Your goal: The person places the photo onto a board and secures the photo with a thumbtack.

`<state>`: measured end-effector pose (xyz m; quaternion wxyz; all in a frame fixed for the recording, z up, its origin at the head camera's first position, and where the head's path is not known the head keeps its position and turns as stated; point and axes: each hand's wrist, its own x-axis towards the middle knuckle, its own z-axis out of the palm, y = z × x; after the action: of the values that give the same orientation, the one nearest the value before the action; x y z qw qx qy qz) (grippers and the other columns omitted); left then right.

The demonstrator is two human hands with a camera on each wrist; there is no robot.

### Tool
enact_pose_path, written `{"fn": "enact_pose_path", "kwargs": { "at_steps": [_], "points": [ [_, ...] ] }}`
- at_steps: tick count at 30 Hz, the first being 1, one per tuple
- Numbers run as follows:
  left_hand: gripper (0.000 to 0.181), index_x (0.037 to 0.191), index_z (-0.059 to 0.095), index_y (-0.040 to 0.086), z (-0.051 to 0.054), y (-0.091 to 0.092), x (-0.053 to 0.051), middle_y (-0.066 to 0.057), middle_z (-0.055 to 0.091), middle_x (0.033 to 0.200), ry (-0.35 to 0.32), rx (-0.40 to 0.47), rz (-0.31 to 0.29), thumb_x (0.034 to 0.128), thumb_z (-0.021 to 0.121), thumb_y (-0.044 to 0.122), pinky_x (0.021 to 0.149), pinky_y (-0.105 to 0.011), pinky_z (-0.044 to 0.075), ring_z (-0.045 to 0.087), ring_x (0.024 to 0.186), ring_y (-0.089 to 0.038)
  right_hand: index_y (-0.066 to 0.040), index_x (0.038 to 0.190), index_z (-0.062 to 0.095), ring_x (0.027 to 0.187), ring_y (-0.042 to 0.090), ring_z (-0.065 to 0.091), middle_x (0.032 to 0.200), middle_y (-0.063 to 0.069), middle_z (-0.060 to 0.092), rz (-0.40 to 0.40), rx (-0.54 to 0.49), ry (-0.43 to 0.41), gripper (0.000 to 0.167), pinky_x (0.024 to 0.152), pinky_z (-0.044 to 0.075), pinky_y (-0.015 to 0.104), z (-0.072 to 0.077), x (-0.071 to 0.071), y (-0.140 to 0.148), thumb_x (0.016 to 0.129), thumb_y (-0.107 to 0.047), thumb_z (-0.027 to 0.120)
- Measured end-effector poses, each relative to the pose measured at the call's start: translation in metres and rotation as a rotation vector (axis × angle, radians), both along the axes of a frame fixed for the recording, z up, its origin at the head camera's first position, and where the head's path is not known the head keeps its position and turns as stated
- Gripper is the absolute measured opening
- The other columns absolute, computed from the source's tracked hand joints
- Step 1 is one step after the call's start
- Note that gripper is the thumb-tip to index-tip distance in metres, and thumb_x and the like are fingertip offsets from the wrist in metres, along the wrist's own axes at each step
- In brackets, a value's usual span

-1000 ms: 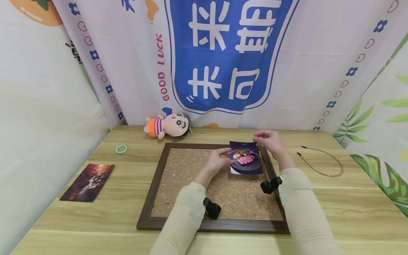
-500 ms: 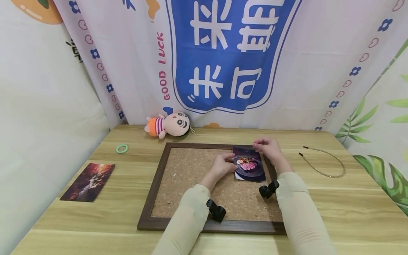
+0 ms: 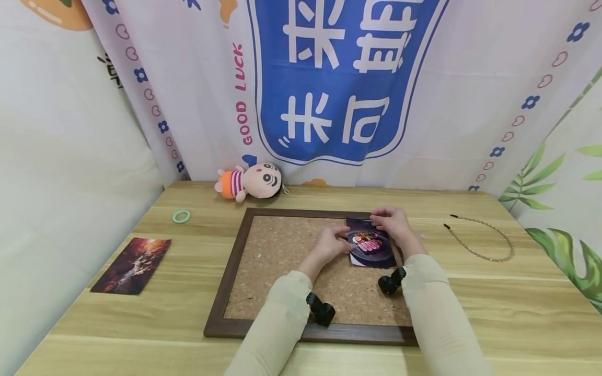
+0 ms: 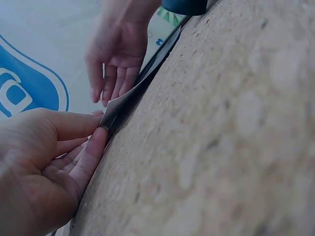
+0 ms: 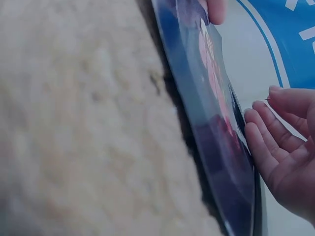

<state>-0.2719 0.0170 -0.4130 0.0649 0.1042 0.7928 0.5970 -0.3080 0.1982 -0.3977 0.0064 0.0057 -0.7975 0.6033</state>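
A photo of a plated meat dish lies over the upper right of the cork board with its dark brown frame. My left hand pinches the photo's left edge between thumb and fingers; the left wrist view shows that edge lifted and curved off the cork. At the top right corner is my right hand. In the right wrist view, a thin pin pokes out from its pinched thumb and finger, while other fingertips touch the photo's edge. The pin's head is hidden by the fingers.
A second photo and a green ring lie left of the board. Behind it rests a plush doll. On the right are a braided headband and a small pink object. A printed cloth hangs behind the table.
Both hands have lowered the photo toward the board's upper right, its bottom edge coming nearer to me. My right hand has moved slightly left and down at the photo's top corner.
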Motion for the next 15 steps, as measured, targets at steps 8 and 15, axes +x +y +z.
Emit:
{"fn": "enact_pose_path", "kwargs": {
  "at_steps": [8, 15],
  "points": [
    [0.046, 0.110, 0.056, -0.005, 0.0027, -0.0004, 0.0009, -0.012, 0.059, 0.090, 0.035, -0.044, -0.012, 0.0667, 0.070, -0.001, 0.056, -0.021, 0.046, 0.056, 0.065, -0.012, 0.015, 0.098, 0.053, 0.072, 0.017, 0.058, 0.083, 0.012, 0.058, -0.003, 0.010, 0.023, 0.023, 0.065, 0.048, 0.027, -0.0026, -0.0008, -0.0021, 0.082, -0.001, 0.055],
    [0.046, 0.110, 0.055, -0.006, 0.0039, 0.0000, 0.0025, -0.012, 0.059, 0.089, 0.032, -0.056, -0.025, 0.0672, 0.069, -0.001, 0.054, -0.021, 0.046, 0.056, 0.061, -0.011, 0.016, 0.095, 0.054, 0.069, 0.015, 0.057, 0.079, 0.011, 0.058, 0.015, 0.023, 0.059, 0.021, 0.063, 0.048, 0.028, -0.0045, -0.0011, -0.0029, 0.081, 0.001, 0.056]
  ]
}}
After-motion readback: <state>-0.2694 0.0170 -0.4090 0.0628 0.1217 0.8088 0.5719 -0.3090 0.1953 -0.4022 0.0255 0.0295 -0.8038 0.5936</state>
